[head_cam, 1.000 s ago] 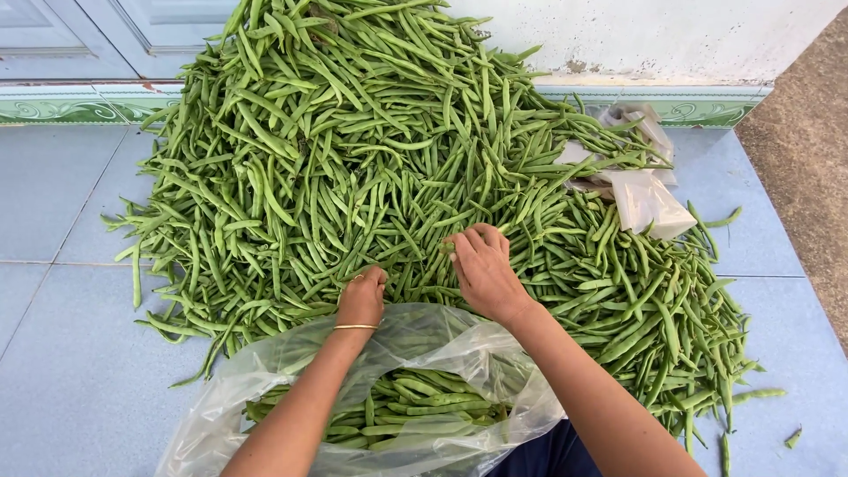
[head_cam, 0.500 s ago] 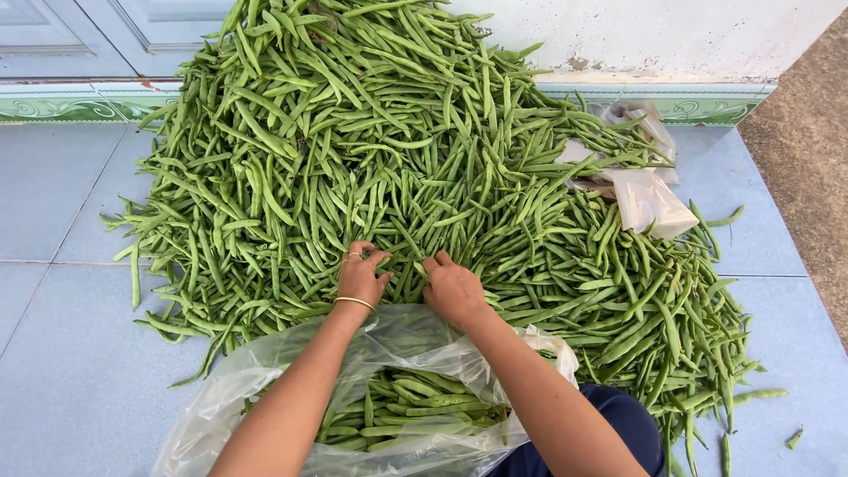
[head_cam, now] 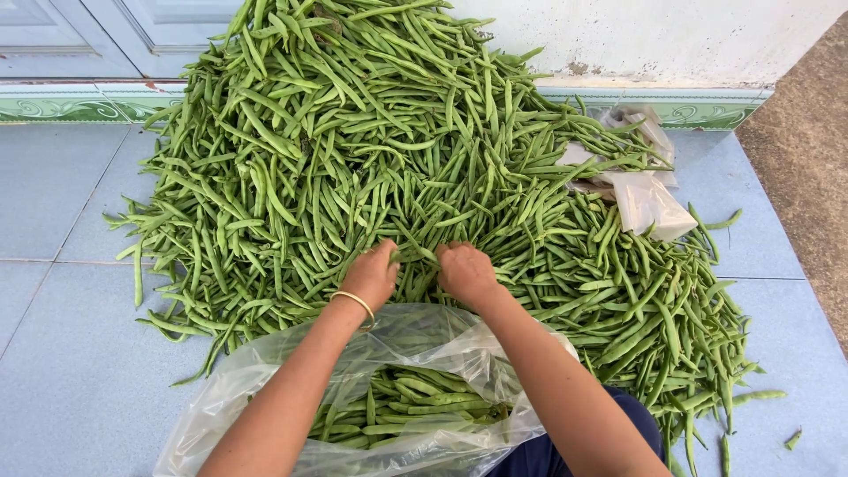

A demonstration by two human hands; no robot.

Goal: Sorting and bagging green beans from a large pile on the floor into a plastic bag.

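both hands, left hand (head_cam: 371,276) and right hand (head_cam: 465,272), close on green beans (head_cam: 422,256) at the pile's near edge, above the clear bag (head_cam: 265,380); best to gather pods aligned, gripping firmly

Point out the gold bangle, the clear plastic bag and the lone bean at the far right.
gold bangle (head_cam: 356,302), head view, band across left wrist
clear plastic bag (head_cam: 231,391), head view, left wall
lone bean (head_cam: 793,438), head view, its middle

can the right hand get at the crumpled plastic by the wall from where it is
Probably yes, with a stretch. The right hand is down in the green beans, and the crumpled plastic lies up and to its right, half covered by beans. Only loose beans lie between them, nothing solid.
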